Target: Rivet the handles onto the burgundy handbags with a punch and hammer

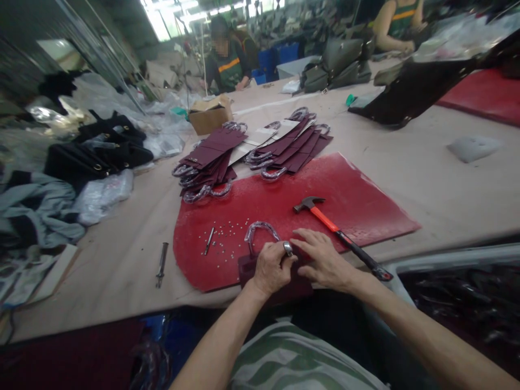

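A maroon bag panel (248,267) with a plastic-wrapped handle (262,226) lies at the front edge of a red board (227,216). My left hand (273,266) is closed in a pinch on the panel, and a shiny ring (287,248) shows on one finger. Just beside it, my right hand (320,260) rests over the panel's right part with fingers stretched and thumb apart. Both hands hide the panel's middle. To the right, a claw hammer (325,218) with an orange and black handle lies across the board. A thin metal punch (209,241) lies among small scattered rivets (231,233).
Maroon panels with wrapped handles are stacked in two piles (217,146) (303,143) behind. Another metal tool (161,265) lies left of the board. A cardboard box (211,115), black bags (97,149) and a bin (463,281) surround the table. Two people work at the back.
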{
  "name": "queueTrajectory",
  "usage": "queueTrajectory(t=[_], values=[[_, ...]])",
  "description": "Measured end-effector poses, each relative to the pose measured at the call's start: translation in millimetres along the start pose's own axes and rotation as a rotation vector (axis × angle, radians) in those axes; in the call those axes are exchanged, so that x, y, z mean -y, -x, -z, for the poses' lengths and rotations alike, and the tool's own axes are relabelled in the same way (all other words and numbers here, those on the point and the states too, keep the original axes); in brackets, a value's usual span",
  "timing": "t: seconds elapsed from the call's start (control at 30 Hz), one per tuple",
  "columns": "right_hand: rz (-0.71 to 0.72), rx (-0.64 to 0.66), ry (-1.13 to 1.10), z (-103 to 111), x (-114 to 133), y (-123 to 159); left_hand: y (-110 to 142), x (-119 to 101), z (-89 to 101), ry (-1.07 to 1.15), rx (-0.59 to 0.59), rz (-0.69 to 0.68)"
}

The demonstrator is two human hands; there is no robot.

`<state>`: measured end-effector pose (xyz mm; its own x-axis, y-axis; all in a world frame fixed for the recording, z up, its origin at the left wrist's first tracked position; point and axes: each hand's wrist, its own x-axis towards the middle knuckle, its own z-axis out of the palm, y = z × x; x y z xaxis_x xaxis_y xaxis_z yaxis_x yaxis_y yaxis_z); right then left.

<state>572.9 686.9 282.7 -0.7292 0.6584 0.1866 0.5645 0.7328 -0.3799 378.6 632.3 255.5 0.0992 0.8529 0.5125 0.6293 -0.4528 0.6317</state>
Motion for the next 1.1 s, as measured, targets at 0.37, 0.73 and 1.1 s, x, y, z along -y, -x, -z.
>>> queueTrajectory(t=[0.37, 0.73, 1.1], values=[[-0.148, 0.015, 0.004, -32, 18, 2, -15, 13, 64.8, 0.068, -0.358, 0.626], [-0.122, -0.113, 0.064, -45, 16, 1, 20, 101, 219.9, -0.906, 0.078, 1.111], [0.031, -0.336, 0.113, -72, -12, -5, 43, 114, 237.6, -0.892, -0.021, 1.168]])
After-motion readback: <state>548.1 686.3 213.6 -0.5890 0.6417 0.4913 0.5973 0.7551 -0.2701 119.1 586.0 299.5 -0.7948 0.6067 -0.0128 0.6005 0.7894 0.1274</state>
